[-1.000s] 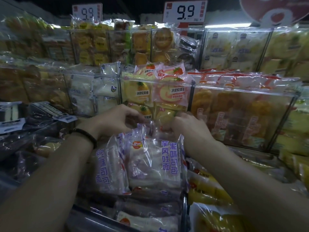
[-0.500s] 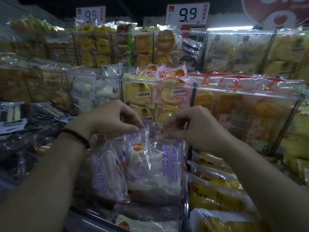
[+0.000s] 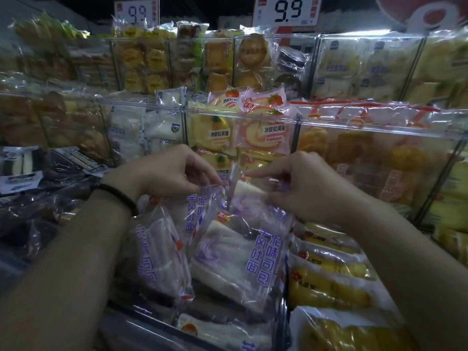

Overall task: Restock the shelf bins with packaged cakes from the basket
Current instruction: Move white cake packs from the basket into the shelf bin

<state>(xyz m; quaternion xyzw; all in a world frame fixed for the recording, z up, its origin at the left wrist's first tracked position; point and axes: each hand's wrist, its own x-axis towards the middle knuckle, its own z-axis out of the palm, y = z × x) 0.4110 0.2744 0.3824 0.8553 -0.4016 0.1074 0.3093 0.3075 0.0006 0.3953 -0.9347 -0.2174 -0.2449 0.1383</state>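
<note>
left hand [image 3: 172, 173] fingers pinch purple-print cake pack [image 3: 196, 214] top; right hand [image 3: 304, 191] fingers clamp neighbouring pack [image 3: 244, 195].

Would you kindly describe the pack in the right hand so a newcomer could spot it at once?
Under the larger 9.9 price sign, drop to the nearest bin of purple-lettered packs. The held pack stands rearmost, its top pinched by the right hand; its neighbours show purple lettering, it shows mainly white cake.

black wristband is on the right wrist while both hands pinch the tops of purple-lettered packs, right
No: the head view shows the black wristband on the left wrist. The left hand and right hand do pinch the tops of purple-lettered packs.
</note>
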